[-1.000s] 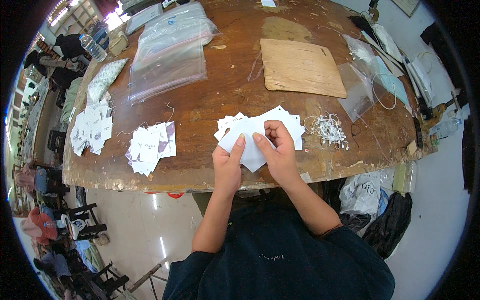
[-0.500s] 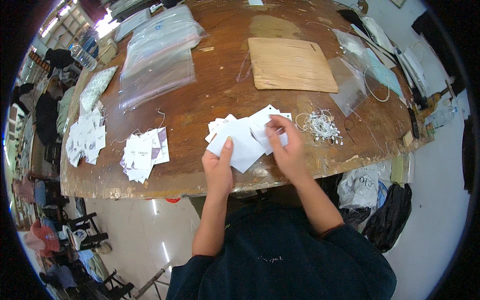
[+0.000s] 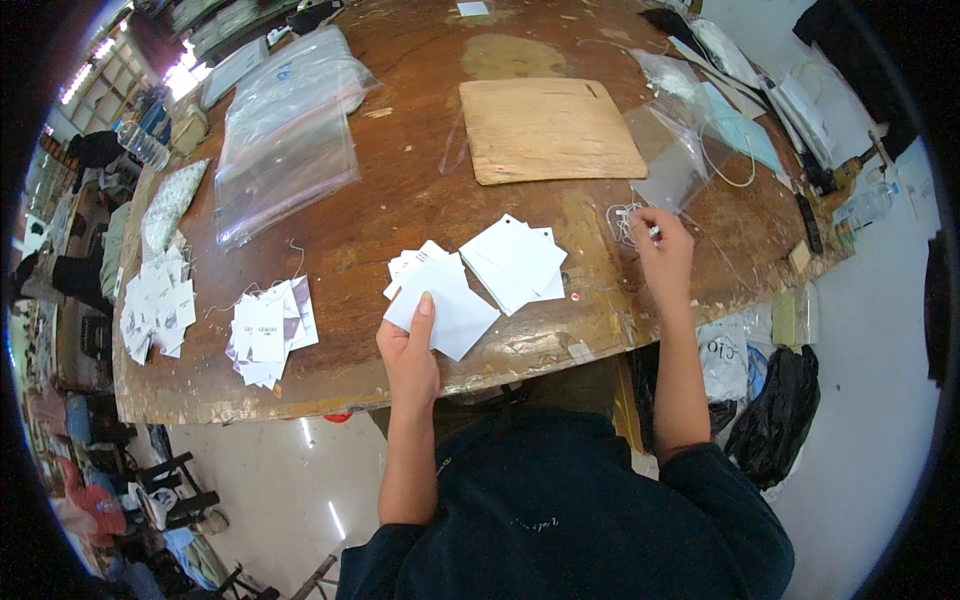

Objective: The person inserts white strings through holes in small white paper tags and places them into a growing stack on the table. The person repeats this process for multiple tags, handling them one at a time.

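My left hand (image 3: 410, 355) grips some blank white cards (image 3: 450, 305), its thumb pressed flat on top. Just beyond them a pile of white hang tags (image 3: 515, 265) with small punched holes lies on the table, and more tags (image 3: 405, 265) fan out behind the held ones. To the right, my right hand (image 3: 665, 260) is closed at a bunch of white tag strings (image 3: 620, 222), with small white ends showing at its fingertips. Most of that bunch is hidden behind the hand.
Printed tags with strings (image 3: 265, 330) lie left, with another heap (image 3: 160, 305) beside a patterned packet (image 3: 175, 205). Clear plastic bags (image 3: 285, 180) are stacked far left. A wooden board (image 3: 550, 135) lies beyond the cards. A black plastic bag (image 3: 775, 420) hangs below the table's right edge.
My right hand has left the cards and moved right to the string bunch. My left hand still holds cards, now apart from the pile beside them. The view has shifted slightly.
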The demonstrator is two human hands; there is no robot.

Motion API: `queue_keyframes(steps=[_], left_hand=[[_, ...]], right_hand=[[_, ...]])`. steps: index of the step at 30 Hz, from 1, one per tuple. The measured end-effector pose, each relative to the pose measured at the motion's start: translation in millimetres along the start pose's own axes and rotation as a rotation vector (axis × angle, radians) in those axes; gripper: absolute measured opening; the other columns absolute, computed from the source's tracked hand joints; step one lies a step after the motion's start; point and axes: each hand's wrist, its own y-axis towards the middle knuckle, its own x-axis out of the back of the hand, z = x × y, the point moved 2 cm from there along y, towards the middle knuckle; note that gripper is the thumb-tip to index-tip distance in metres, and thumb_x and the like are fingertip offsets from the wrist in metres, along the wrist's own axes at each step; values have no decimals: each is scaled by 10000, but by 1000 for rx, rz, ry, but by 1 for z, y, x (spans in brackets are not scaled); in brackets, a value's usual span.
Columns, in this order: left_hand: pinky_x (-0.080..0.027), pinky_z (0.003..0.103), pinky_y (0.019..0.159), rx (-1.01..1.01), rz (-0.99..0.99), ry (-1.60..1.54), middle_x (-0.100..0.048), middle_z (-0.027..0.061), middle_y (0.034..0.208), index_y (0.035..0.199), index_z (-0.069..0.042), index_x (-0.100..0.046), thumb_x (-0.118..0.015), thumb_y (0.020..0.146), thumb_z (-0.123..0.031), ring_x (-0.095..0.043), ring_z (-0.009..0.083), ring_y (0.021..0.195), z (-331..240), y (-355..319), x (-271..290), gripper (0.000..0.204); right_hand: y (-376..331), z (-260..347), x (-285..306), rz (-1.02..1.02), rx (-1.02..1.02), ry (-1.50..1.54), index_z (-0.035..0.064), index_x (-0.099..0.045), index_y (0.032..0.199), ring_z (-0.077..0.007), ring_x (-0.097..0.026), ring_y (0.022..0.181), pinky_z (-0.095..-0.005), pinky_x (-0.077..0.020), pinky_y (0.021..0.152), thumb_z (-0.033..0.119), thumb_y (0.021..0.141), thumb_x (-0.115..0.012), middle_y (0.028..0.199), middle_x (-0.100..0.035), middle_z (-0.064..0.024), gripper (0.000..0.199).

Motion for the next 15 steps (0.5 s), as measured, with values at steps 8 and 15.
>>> queue_keyframes(steps=[8,15], left_hand=[[-463,293,905,51,92,114,-631,98,1157,1256,73,-556,-599,953,-139,-585,131,1028,-4,-6,-4,372],[-454,276,893,106,460,29,-628,62,1154,1311,6,-555,-585,950,-156,-565,105,985,-4,-15,-24,397]], right_hand=[[15,40,8,-74,-364,369,-4,-623,952,-45,-503,731,-212,-396,645,119,945,-609,792,-566,19,125],[-3,94,-18,406,-207,515,33,-665,972,-59,-491,646,-233,-397,583,133,907,-644,767,-609,23,121]])
